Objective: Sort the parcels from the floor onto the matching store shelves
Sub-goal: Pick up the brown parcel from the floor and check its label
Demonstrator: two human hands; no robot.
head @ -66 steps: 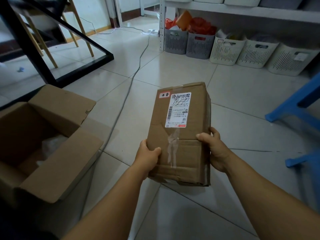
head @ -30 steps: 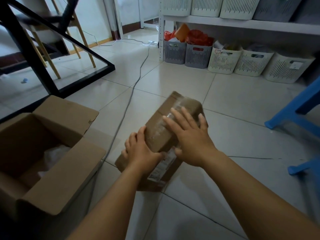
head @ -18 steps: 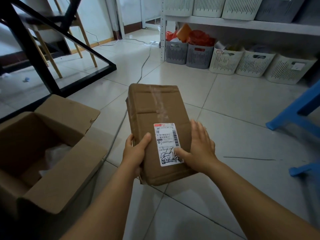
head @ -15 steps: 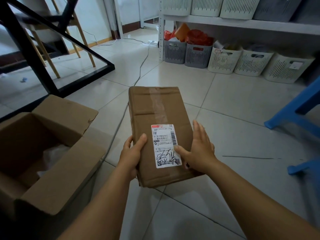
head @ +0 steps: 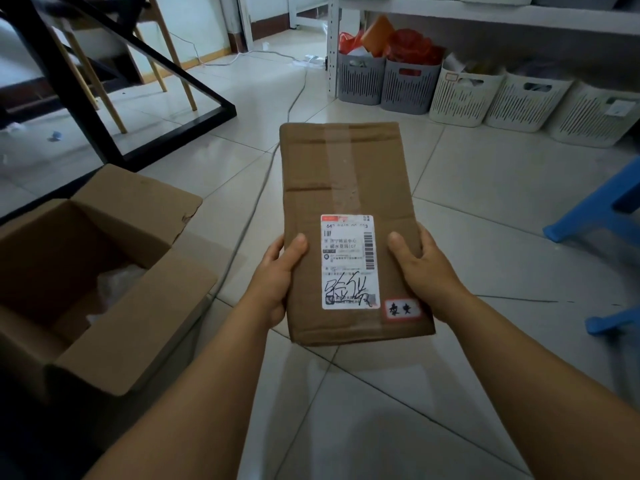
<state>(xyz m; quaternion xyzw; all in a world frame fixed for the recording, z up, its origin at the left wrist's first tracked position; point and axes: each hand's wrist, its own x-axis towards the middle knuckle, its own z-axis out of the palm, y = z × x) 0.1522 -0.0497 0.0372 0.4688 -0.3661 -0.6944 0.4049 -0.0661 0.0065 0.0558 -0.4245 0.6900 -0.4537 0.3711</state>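
Evidently the cardboard parcel [head: 349, 216] is held label-up so its shipping label [head: 349, 261] and small red-bordered sticker [head: 402, 309] can be read before choosing a shelf. It hangs in the air above the tiled floor [head: 485, 202], well short of the shelf baskets [head: 460, 95]. Left hand [head: 280, 275] and right hand [head: 424, 271] clamp its near end, thumbs on top; their fingers are hidden underneath.

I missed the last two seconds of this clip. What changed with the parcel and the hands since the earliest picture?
The parcel was turned end for end: its shipping label, earlier at the far end, now sits near the person and reads upright. The left hand and right hand regripped its sides. The open carton and baskets stayed put.
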